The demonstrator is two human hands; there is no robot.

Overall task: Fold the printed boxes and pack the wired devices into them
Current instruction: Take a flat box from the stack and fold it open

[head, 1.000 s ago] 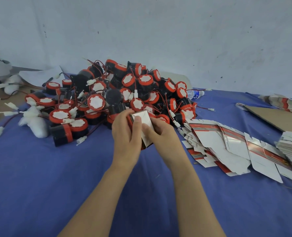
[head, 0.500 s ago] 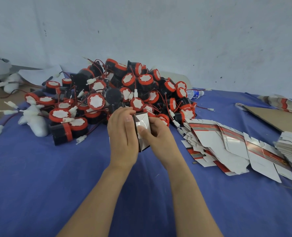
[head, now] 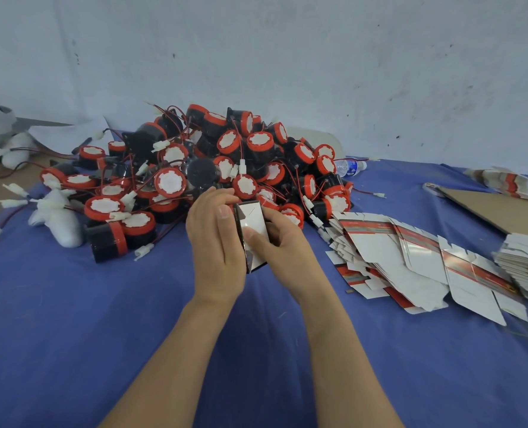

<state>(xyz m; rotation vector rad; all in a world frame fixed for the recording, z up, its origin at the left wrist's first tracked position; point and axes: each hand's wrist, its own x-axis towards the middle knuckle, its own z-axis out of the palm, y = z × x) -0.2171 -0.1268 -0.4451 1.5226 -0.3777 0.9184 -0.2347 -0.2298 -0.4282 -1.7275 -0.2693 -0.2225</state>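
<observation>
A small printed box point(head: 251, 225), white with dark edges, is held upright between both hands above the blue cloth. My left hand point(head: 214, 245) wraps its left side, fingers curled over the top. My right hand point(head: 282, 242) grips the right side with the thumb pressed on the white face. Behind the hands lies a large pile of black-and-red wired devices point(head: 201, 168) with white connectors. Flat unfolded boxes point(head: 417, 257) are spread to the right.
A blue cloth point(head: 71, 319) covers the table. A stack of flat boxes point(head: 525, 267) sits at the right edge, brown cardboard point(head: 503, 208) and more printed blanks point(head: 500, 180) behind it. A water bottle point(head: 349, 166) lies by the wall. White padding point(head: 57, 217) is at left.
Both hands have turned the box so its white face stands more on edge, and shifted it slightly left and down. The piles have not moved.
</observation>
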